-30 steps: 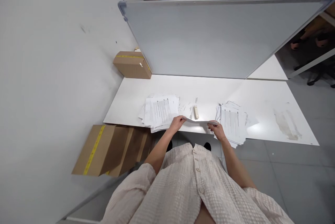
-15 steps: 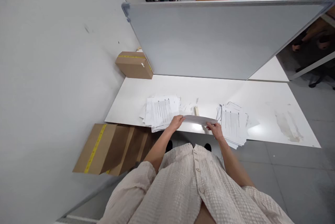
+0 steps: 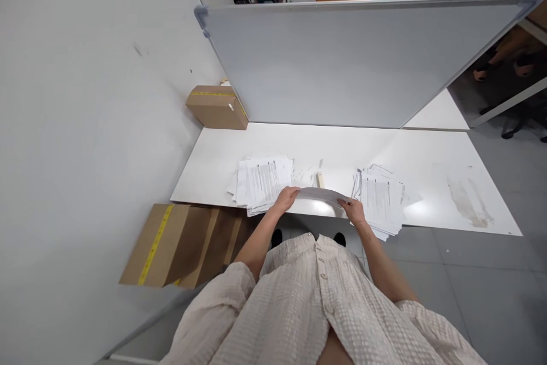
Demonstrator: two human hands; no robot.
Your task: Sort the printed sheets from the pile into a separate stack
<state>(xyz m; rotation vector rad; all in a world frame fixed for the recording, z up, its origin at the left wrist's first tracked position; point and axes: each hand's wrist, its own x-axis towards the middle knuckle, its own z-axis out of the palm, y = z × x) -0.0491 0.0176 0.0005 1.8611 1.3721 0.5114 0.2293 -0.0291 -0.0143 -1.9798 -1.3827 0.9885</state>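
I see my left hand [image 3: 286, 199] and right hand [image 3: 354, 212] pinching opposite ends of arched white paper [image 3: 319, 194]. A flat white counter [image 3: 307, 143] stretches beyond.

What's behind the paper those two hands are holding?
Over the top edge of the paper, part of a small cream object shows on the white table. The paper hides its near end and whatever else is right behind.
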